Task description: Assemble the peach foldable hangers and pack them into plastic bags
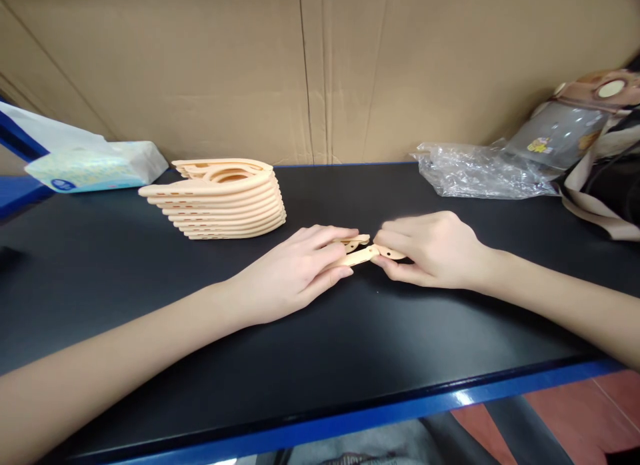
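My left hand (300,268) and my right hand (430,248) meet at the middle of the black table (350,345), fingers closed round small peach-coloured plastic pieces (361,250). The pieces are thin curved strips with small holes, and both hands hide most of them. A leaning stack of several larger curved peach plastic parts (220,198) stands to the left, behind my left hand and apart from it.
A tissue pack (95,165) lies at the back left. A crumpled clear plastic bag (480,171) and a tilted bottle with a brown lid (575,125) sit at the back right beside a bag. A cardboard wall (310,65) closes the back. The table's blue front edge (400,405) is near.
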`<state>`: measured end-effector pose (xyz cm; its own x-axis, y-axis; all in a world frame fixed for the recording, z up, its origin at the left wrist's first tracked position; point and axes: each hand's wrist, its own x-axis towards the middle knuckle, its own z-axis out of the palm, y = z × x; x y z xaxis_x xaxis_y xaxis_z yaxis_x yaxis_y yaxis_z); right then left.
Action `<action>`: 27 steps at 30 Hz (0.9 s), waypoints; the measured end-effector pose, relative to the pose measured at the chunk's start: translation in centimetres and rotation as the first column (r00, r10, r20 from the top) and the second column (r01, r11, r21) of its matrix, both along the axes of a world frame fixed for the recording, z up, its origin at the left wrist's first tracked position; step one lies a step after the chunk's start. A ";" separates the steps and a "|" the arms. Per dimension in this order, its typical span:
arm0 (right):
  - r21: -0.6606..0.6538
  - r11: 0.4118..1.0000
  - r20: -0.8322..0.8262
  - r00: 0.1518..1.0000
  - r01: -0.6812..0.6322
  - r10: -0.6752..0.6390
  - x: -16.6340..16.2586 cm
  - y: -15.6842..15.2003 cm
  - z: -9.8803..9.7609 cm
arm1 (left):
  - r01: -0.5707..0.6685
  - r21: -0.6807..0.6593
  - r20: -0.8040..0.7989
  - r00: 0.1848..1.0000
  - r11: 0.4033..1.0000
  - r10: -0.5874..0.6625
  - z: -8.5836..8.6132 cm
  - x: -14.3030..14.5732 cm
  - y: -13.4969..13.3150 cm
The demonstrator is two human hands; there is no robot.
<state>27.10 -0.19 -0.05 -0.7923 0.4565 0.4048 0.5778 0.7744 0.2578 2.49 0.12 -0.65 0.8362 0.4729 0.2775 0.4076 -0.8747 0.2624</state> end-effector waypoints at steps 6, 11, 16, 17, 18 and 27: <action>-0.061 0.998 -0.017 1.000 0.023 -0.024 0.0 -0.1 -0.1 | 0.000 -0.003 -0.007 1.000 1.000 0.000 0.1 -0.1 0.0; -0.119 0.993 -0.029 0.999 0.027 -0.031 -0.1 -0.2 -0.1 | -0.012 -0.011 -0.011 1.000 1.000 0.012 0.0 -0.1 0.0; -0.205 0.979 -0.046 0.999 -0.017 0.008 0.1 -0.1 0.1 | -0.044 -0.033 0.008 0.999 0.998 0.044 0.3 0.0 -0.1; -0.243 0.969 -0.045 0.999 -0.034 0.024 0.2 -0.1 0.2 | -0.064 -0.057 0.023 0.998 0.996 0.065 0.3 0.1 -0.1; -0.286 0.957 -0.045 0.998 -0.046 0.034 0.2 -0.1 0.4 | -0.084 -0.091 0.039 0.995 0.992 0.088 0.4 0.1 -0.1; -0.571 0.813 -0.099 0.993 -0.111 0.066 0.0 -0.9 1.8 | -0.137 -0.341 0.211 0.953 0.930 0.217 -0.1 -0.3 1.0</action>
